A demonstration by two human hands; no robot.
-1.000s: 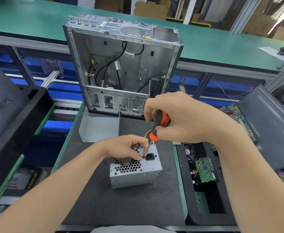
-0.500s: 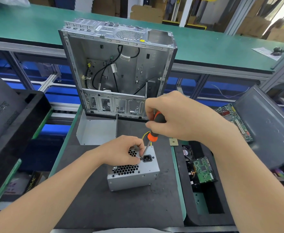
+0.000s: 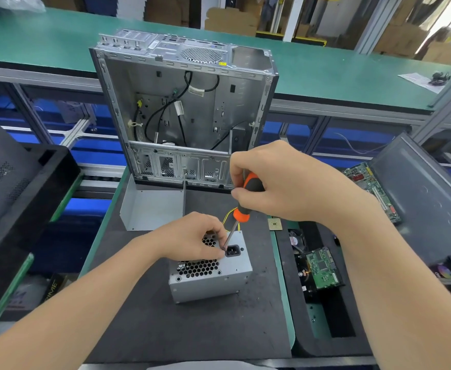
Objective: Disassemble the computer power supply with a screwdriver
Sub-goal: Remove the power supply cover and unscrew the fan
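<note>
— Fingers?
— My left fingers (image 3: pixel 216 251) pinch the screwdriver (image 3: pixel 249 186) near its tip, steadying it, I judge, on a screw beside the socket (image 3: pixel 232 251); right fingers (image 3: pixel 241 194) curl round the handle to turn it.
— And the power supply (image 3: pixel 219 279)?
— On the table (image 3: pixel 192 329), six o'clock of the open case (image 3: pixel 184 102), socket face up for reach.

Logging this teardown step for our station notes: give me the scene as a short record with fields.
Workpiece: power supply on the black mat, fan grille facing up
Tool: screwdriver, tip beside the power socket
Driving: right hand grips the orange-and-black handle
Steadying: left hand rests on the power supply, fingertips at the tool tip; whether they pinch it is unclear
Behind: open computer case, standing upright
Right tray: hard drive
</note>
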